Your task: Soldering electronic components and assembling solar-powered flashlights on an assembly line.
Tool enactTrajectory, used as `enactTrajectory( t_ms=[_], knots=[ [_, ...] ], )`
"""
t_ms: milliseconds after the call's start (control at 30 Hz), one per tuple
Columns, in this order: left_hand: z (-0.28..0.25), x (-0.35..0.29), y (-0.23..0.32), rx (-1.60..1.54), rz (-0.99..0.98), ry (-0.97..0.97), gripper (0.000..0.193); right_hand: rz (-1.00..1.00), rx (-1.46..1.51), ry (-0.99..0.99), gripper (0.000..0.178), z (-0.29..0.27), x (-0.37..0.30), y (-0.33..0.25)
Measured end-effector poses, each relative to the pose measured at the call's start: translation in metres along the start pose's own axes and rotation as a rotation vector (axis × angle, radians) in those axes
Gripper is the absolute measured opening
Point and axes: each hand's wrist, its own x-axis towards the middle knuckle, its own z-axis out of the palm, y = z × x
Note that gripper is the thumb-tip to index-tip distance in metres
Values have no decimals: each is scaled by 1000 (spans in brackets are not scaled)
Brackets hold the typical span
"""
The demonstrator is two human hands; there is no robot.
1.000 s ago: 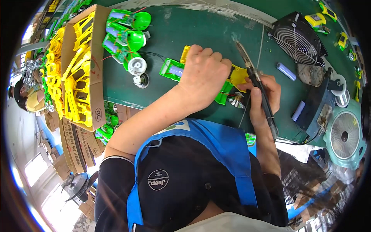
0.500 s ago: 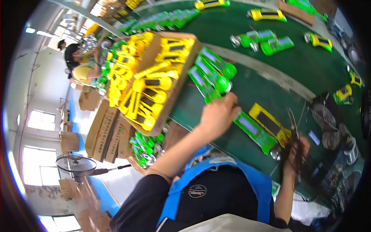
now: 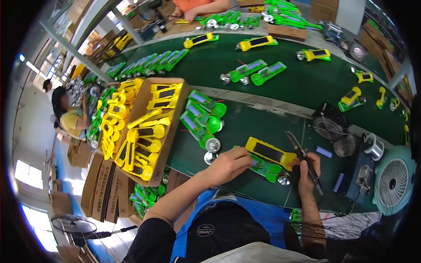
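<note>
Soldering iron point(image 3: 301, 152) sits pinched in my right hand point(image 3: 305, 177), tip pointing far and left. My left hand point(image 3: 228, 166) bunches at the left end of the green housing point(image 3: 267, 170); I cannot tell what it pinches. The yellow frame point(image 3: 268, 151) lies just beyond on the bench point(image 3: 250, 118); best to steady both, tip clear.

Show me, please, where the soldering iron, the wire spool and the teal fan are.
Soldering iron point(image 3: 302, 155): head view, on its black handle.
Wire spool point(image 3: 375, 150): head view, on the wound wire.
Teal fan point(image 3: 392, 184): head view, on the dark hub.
</note>
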Motion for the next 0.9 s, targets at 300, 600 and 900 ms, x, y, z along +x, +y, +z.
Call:
enactTrajectory(
  t_ms=[300,600,900],
  knots=[
    [-3,27,-14,3,-81,-150,14,161,262,72,24,-33,-6,-13],
    [13,32,-9,81,-48,-185,14,431,222,-186,27,-35,13,-20],
    [9,26,-1,-128,-204,-223,15,418,255,-125,29,-37,10,-17]
  ],
)
